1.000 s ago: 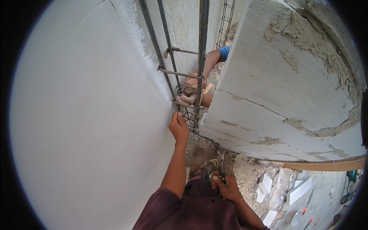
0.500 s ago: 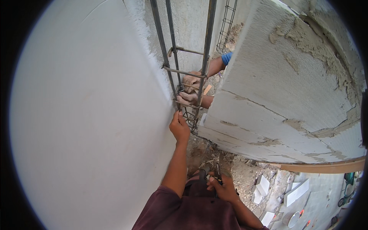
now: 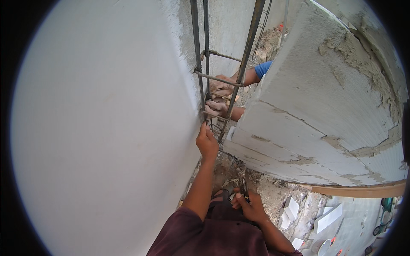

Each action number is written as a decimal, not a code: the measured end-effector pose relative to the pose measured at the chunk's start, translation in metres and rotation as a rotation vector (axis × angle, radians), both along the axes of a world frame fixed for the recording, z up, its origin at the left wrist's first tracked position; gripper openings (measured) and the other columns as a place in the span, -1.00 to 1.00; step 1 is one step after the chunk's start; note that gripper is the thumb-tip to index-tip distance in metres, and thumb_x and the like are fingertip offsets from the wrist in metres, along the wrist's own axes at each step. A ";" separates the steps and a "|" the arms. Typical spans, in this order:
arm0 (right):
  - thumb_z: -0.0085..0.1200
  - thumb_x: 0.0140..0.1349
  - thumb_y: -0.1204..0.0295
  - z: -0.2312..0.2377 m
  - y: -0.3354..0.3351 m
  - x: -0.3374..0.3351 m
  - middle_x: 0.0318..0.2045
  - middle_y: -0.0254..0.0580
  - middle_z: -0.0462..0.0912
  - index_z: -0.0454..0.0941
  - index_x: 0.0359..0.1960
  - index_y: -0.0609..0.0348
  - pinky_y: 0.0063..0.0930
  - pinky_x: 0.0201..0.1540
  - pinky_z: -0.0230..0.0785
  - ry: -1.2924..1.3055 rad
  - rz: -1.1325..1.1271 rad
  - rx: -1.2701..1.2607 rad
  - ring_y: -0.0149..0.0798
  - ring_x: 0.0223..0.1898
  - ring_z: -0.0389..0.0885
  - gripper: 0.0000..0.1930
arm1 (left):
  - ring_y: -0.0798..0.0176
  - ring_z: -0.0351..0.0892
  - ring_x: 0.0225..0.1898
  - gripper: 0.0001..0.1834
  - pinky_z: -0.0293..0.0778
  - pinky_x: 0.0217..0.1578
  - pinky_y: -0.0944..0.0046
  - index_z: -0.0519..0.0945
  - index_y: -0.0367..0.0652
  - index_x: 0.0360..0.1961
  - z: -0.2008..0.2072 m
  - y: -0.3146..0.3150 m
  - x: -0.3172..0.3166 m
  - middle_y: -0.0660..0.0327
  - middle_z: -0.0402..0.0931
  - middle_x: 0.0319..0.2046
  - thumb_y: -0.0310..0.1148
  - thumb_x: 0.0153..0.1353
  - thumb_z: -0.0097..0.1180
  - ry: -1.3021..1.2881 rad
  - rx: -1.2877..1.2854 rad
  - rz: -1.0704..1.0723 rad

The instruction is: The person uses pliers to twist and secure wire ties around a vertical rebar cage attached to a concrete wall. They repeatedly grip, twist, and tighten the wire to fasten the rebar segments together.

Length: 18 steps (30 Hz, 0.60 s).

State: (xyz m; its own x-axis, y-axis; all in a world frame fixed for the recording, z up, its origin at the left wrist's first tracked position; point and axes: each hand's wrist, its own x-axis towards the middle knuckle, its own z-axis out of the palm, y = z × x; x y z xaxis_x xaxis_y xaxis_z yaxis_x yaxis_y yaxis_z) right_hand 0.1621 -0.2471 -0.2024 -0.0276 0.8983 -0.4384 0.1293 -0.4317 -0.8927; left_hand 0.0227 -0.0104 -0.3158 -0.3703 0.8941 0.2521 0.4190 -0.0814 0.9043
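A rebar cage point(image 3: 247, 51) of dark upright bars and square stirrups stands in the gap between two walls. At its lower part my left hand point(image 3: 206, 144) is raised with thumb and fingers pinched beside the left bar; what lies between the fingertips is too small to make out. Low in front of my body, my right hand point(image 3: 252, 207) is closed round dark-handled pliers point(image 3: 244, 190), pointing up and away from me. Another person's two hands point(image 3: 217, 106), dusty and bent at the fingers, work inside the cage just beyond my left fingertips.
A smooth white wall point(image 3: 106, 128) rises close on my left. To the right stands a block wall point(image 3: 307, 115) with rough mortar joints. Rubble ground point(image 3: 273, 192) lies below, with white block pieces point(image 3: 329, 217) and a bucket point(image 3: 321, 246) at the lower right. The other person's blue sleeve point(image 3: 263, 68) shows past the wall end.
The view has shifted, so cage and walls sit further right. My left hand stays pinched at the same bar, and my right hand keeps the pliers. The other person's hands have shifted slightly.
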 end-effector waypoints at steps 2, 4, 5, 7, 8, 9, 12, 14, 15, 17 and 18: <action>-0.04 0.55 0.23 0.001 0.001 0.000 -0.41 -0.14 0.69 0.48 0.09 0.47 -0.47 -0.30 0.60 -0.008 0.019 0.007 -0.35 -0.40 0.73 -0.57 | -0.05 0.70 -0.43 -0.68 0.53 -0.36 0.01 0.60 -0.31 0.10 0.000 0.001 -0.001 -0.07 0.66 -0.45 -0.37 0.48 -0.06 0.014 -0.003 0.003; -0.03 0.54 0.23 0.004 0.003 0.000 -0.40 -0.14 0.69 0.48 0.09 0.47 -0.47 -0.30 0.60 -0.018 0.035 0.008 -0.34 -0.40 0.73 -0.57 | -0.07 0.70 -0.43 -0.68 0.53 -0.36 0.00 0.60 -0.30 0.09 0.000 0.001 -0.001 -0.06 0.65 -0.46 -0.37 0.48 -0.07 0.010 -0.006 0.004; -0.03 0.54 0.23 0.005 0.003 -0.001 -0.40 -0.14 0.70 0.48 0.09 0.47 -0.47 -0.30 0.60 -0.022 0.041 0.008 -0.34 -0.40 0.73 -0.57 | -0.08 0.70 -0.43 -0.68 0.53 -0.36 0.00 0.60 -0.29 0.09 0.002 0.001 -0.002 -0.06 0.65 -0.46 -0.37 0.48 -0.07 0.009 -0.007 0.003; -0.03 0.54 0.23 0.002 0.003 -0.001 -0.40 -0.14 0.70 0.48 0.09 0.47 -0.47 -0.30 0.60 -0.017 0.039 0.011 -0.34 -0.40 0.73 -0.57 | -0.08 0.69 -0.43 -0.69 0.52 -0.36 -0.01 0.60 -0.27 0.09 0.005 0.000 -0.001 -0.05 0.65 -0.47 -0.37 0.48 -0.07 -0.006 -0.022 0.002; -0.03 0.54 0.23 0.000 0.003 -0.001 -0.40 -0.13 0.70 0.48 0.09 0.47 -0.47 -0.31 0.60 -0.014 0.039 0.012 -0.35 -0.40 0.73 -0.58 | -0.09 0.69 -0.43 -0.69 0.52 -0.36 -0.01 0.61 -0.26 0.09 0.006 0.000 -0.001 -0.05 0.64 -0.47 -0.37 0.48 -0.07 -0.013 -0.028 0.003; -0.03 0.54 0.23 0.000 0.004 -0.001 -0.40 -0.13 0.70 0.48 0.09 0.46 -0.47 -0.31 0.60 -0.015 0.043 0.017 -0.35 -0.40 0.73 -0.58 | -0.09 0.68 -0.43 -0.69 0.51 -0.37 -0.01 0.61 -0.25 0.09 0.005 0.001 -0.002 -0.05 0.64 -0.47 -0.38 0.47 -0.07 -0.006 -0.030 0.008; -0.03 0.54 0.23 0.000 0.005 -0.001 -0.41 -0.14 0.70 0.49 0.09 0.45 -0.47 -0.31 0.60 -0.016 0.047 0.023 -0.35 -0.41 0.73 -0.58 | -0.12 0.67 -0.43 -0.70 0.50 -0.38 -0.03 0.61 -0.23 0.08 0.002 0.002 -0.003 -0.04 0.63 -0.48 -0.39 0.46 -0.06 0.016 -0.031 0.015; -0.03 0.54 0.23 0.000 0.005 -0.001 -0.41 -0.14 0.70 0.49 0.09 0.45 -0.48 -0.31 0.60 -0.016 0.042 0.016 -0.35 -0.41 0.73 -0.58 | -0.13 0.66 -0.44 -0.70 0.49 -0.38 -0.04 0.61 -0.23 0.08 0.003 0.002 -0.004 -0.04 0.63 -0.49 -0.40 0.45 -0.06 0.035 -0.022 0.014; -0.03 0.54 0.23 0.000 0.005 -0.001 -0.41 -0.14 0.70 0.50 0.08 0.45 -0.48 -0.31 0.60 -0.015 0.040 0.012 -0.36 -0.41 0.73 -0.58 | -0.14 0.67 -0.43 -0.71 0.50 -0.37 -0.04 0.61 -0.23 0.08 0.004 0.002 -0.004 -0.05 0.63 -0.48 -0.41 0.45 -0.05 0.044 -0.024 0.014; -0.02 0.54 0.23 -0.001 0.005 -0.001 -0.41 -0.14 0.70 0.50 0.08 0.45 -0.48 -0.31 0.60 -0.014 0.035 0.005 -0.36 -0.41 0.73 -0.59 | -0.15 0.67 -0.42 -0.71 0.51 -0.35 -0.04 0.62 -0.25 0.07 0.007 0.002 -0.005 -0.07 0.64 -0.47 -0.42 0.44 -0.05 0.061 -0.026 0.016; -0.02 0.54 0.24 -0.001 0.005 0.000 -0.41 -0.14 0.70 0.50 0.08 0.45 -0.48 -0.31 0.59 -0.013 0.035 0.008 -0.36 -0.41 0.72 -0.59 | -0.16 0.68 -0.40 -0.71 0.52 -0.33 -0.04 0.62 -0.26 0.06 0.008 0.001 -0.005 -0.09 0.65 -0.45 -0.42 0.44 -0.05 0.057 -0.039 0.008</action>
